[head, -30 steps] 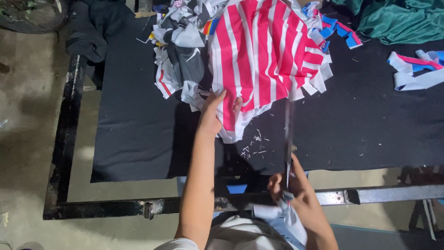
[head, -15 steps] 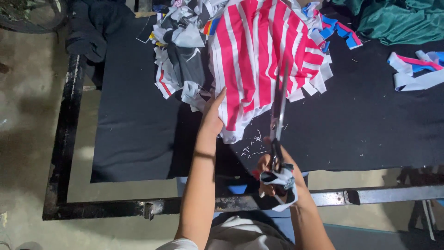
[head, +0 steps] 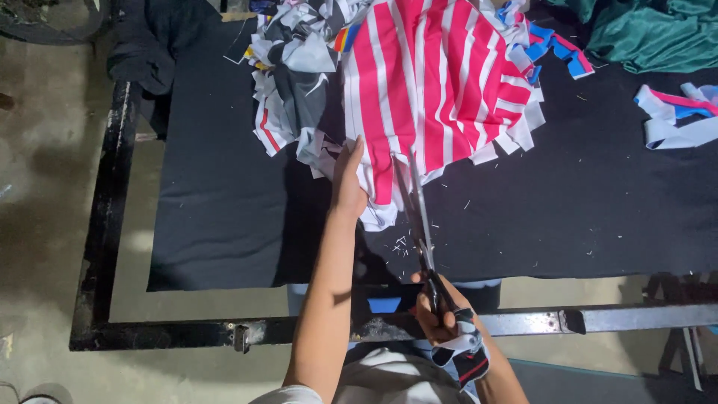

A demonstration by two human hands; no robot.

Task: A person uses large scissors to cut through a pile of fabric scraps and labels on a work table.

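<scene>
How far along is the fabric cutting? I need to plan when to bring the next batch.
Done, it seems: cut strips and a heap of scraps lie on the black cloth. In hand: the left hand presses the pink-and-white striped fabric while the right hand works scissors into its lower edge. Left: most of that striped piece is uncut; green fabric lies untouched.

- green cloth [head: 658, 34] bunched top right
- pink/blue/white strips [head: 677, 120] right, on black mat [head: 224, 194]
- grey/white scrap pile [head: 295, 82] top centre
- dark garment [head: 146, 52] over black frame [head: 112, 202]
- concrete floor [head: 45, 224] left
</scene>
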